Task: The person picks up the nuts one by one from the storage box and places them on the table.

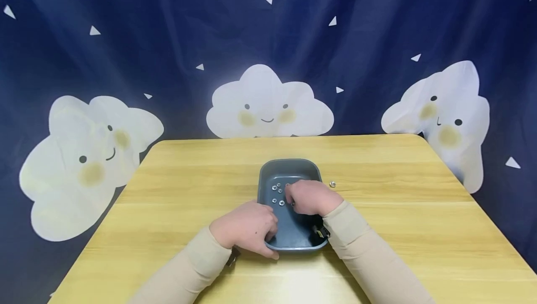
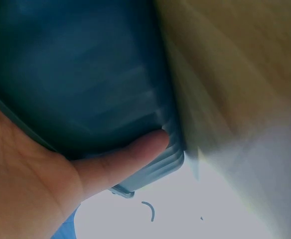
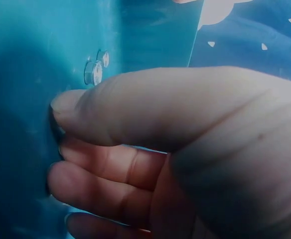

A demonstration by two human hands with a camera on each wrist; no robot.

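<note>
A grey-blue rectangular tray (image 1: 296, 236) stands on the table, with several small metal nuts (image 1: 281, 203) on its floor. My left hand (image 1: 248, 225) grips the tray's near left corner, fingers over the rim; in the left wrist view the thumb (image 2: 120, 164) lies along the outer wall. My right hand (image 1: 312, 197) reaches into the tray from the right, fingers bent down to its floor. In the right wrist view its thumb (image 3: 68, 104) and curled fingers come close together at the floor, beside two nuts (image 3: 93, 72). Whether anything is between these fingertips is hidden.
One loose nut (image 1: 333, 184) lies on the wooden table (image 1: 377, 178) to the right of the tray. Behind the table hangs a dark blue curtain (image 1: 176, 24) with white clouds. Dark wrist devices (image 1: 321, 232) show under the cuffs.
</note>
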